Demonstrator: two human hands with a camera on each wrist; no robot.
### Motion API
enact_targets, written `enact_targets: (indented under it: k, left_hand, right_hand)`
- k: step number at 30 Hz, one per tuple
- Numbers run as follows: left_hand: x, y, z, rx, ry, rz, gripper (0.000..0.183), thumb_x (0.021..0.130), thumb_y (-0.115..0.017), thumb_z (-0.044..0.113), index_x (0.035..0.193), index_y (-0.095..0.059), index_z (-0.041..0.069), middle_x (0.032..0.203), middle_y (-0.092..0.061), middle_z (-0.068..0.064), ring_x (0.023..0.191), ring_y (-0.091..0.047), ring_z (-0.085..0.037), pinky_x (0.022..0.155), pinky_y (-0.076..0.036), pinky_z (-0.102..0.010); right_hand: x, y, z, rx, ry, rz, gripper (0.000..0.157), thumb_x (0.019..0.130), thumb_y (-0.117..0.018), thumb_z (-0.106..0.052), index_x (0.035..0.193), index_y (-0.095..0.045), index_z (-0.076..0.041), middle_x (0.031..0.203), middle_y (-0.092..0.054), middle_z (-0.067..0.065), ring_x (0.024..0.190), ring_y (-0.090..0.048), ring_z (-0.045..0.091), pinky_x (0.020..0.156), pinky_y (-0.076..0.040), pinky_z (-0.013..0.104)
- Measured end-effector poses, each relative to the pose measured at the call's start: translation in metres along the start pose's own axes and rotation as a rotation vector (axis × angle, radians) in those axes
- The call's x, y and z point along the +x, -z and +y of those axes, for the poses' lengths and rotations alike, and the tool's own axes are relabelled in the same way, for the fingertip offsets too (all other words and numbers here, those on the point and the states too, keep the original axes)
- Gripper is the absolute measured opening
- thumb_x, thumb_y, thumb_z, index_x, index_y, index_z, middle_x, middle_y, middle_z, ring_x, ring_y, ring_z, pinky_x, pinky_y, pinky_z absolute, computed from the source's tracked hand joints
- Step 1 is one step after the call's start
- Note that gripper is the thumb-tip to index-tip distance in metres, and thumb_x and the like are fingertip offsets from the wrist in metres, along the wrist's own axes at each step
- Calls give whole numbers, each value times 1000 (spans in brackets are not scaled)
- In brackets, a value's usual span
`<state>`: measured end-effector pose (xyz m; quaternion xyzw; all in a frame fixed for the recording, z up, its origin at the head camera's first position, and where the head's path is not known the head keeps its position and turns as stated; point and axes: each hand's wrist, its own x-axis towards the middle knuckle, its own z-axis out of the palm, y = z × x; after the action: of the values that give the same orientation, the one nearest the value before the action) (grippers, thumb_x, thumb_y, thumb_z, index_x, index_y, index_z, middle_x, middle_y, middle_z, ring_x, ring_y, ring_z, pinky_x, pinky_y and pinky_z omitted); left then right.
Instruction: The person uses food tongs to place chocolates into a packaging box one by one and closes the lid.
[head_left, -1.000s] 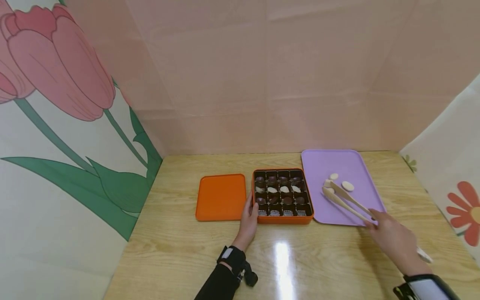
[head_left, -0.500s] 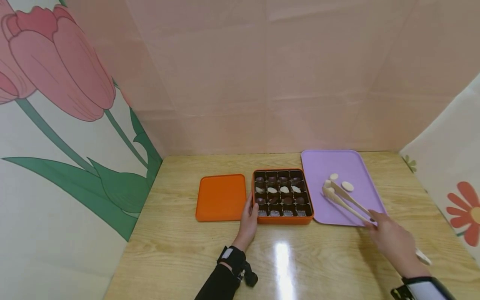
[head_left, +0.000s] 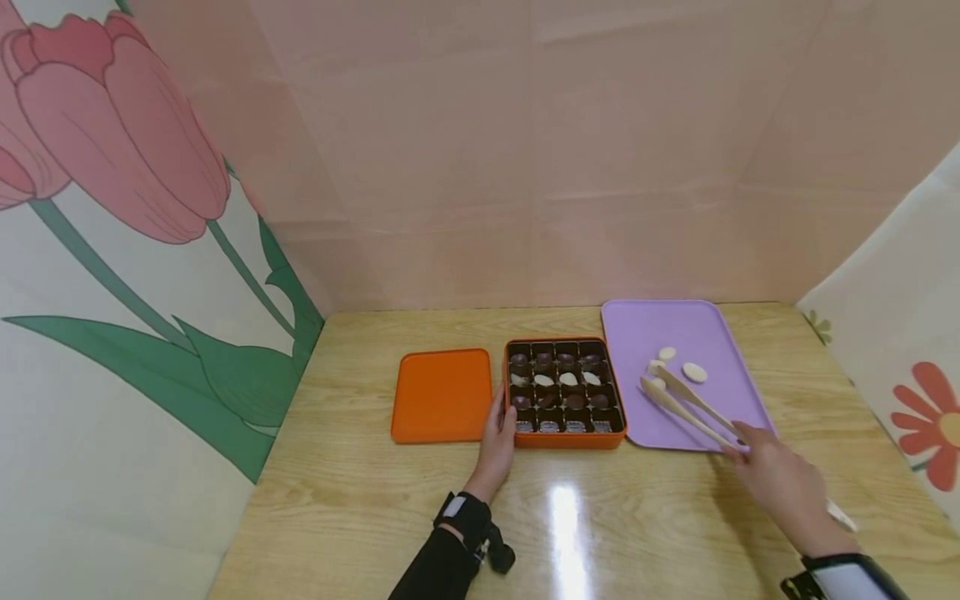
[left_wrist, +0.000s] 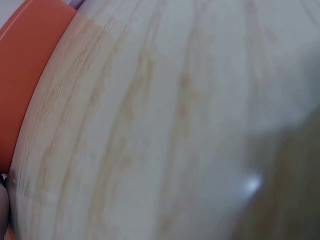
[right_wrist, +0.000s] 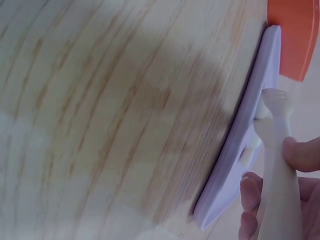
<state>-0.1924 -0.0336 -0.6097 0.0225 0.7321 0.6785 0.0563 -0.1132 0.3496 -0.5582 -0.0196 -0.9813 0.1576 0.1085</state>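
My left hand (head_left: 495,437) rests against the left side of an orange box (head_left: 567,442), fingers straight along the wall and thumb at the near corner. Inside, a dark divided insert holds several dark chocolates (head_left: 575,402) and a row of white ones (head_left: 569,378); the nearest row of cells shows bare bottoms. In my right hand (head_left: 780,483) is a pair of pale tongs (right_wrist: 280,190), gripped along the arms. Their tips stand apart over the purple tray (head_left: 637,317), on either side of a white oval piece (head_left: 658,383). Other white pieces (head_left: 694,372) lie close by.
An orange lid (head_left: 441,396) lies flat left of the box. The tray stands right beside the box's right wall. A wooden tabletop (head_left: 360,500) runs up to a pink backdrop (head_left: 450,208), with flowered cloths at both sides.
The tong tips have spread a little wider, and a white piece shows between them. My right hand has shifted slightly left; my left hand and the box stay where they were.
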Motion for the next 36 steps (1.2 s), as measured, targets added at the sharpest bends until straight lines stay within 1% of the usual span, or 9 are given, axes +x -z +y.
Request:
enact_targets:
  k: [4, 10, 15, 18, 21, 25, 29, 33, 36]
  left_hand:
    - [0, -1, 0, 2, 6, 1, 57, 101, -36, 40, 153, -15, 29, 161, -15, -3, 143, -17, -26, 115, -26, -55]
    - [-2, -1, 0, -2, 27, -1, 57, 100, -35, 41, 152, -15, 32, 161, -14, -1, 143, -17, -26, 115, -27, -54]
    - [-2, 0, 0, -3, 31, 4, 56, 100, -34, 45, 152, -15, 33, 160, -15, -1, 142, -19, -26, 115, -26, -56]
    - [-2, -1, -1, 4, 9, 7, 58, 99, -30, 49, 152, -16, 30, 161, -16, -1, 142, -18, -25, 115, -23, -58]
    - [-2, -1, 1, 4, 0, 7, 59, 99, -26, 50, 153, -16, 28, 161, -17, -1, 143, -18, -25, 116, -20, -58]
    - [-8, 1, 14, -17, 9, -3, 54, 103, -25, 41, 153, -16, 24, 161, -16, -7, 143, -18, -29, 115, -20, -60]
    - [-12, 3, 25, -14, 8, -13, 51, 104, -24, 32, 153, -15, 19, 160, -16, -13, 141, -20, -33, 114, -21, -62]
    - [-8, 3, 17, -15, 0, -5, 50, 104, -22, 35, 153, -16, 23, 161, -16, -8, 141, -22, -30, 115, -20, -61]
    - [-4, 1, 6, -13, -7, 2, 51, 104, -22, 39, 153, -17, 27, 161, -17, -4, 142, -21, -27, 116, -19, -59]
  right_hand:
    - [-2, 1, -2, 0, 1, 5, 40, 81, -65, -17, 117, -59, 1, 101, -66, 33, 69, -59, 53, 40, -43, 58]
    - [-5, 7, -11, 4, -41, 9, 39, 85, -63, -22, 118, -59, -1, 103, -67, 32, 71, -59, 53, 40, -41, 56]
    - [-8, 19, -28, 31, -52, -27, 42, 87, -62, -25, 123, -58, -2, 106, -66, 33, 67, -61, 46, 39, -40, 49]
    - [-12, 27, -42, 56, -41, -48, 45, 89, -60, -29, 125, -58, -2, 104, -67, 31, 69, -62, 43, 40, -41, 48]
    - [-16, 33, -57, 72, -14, -36, 45, 90, -59, -33, 125, -59, -4, 95, -71, 26, 68, -64, 38, 40, -40, 46]
    - [-19, 35, -81, 84, 39, -26, 43, 88, -62, -31, 124, -60, -7, 86, -73, 18, 61, -61, 27, 39, -38, 40]
    - [-21, 27, -108, 89, 127, -7, 40, 83, -67, -23, 120, -63, -9, 88, -73, 13, 58, -60, 21, 40, -42, 39]
    - [-21, 15, -134, 95, 198, -27, 41, 81, -69, -21, 119, -64, -10, 95, -74, 12, 66, -65, 25, 45, -50, 42]
    - [-20, 6, -147, 97, 221, -61, 42, 81, -69, -22, 120, -64, -10, 101, -74, 13, 76, -68, 28, 50, -54, 43]
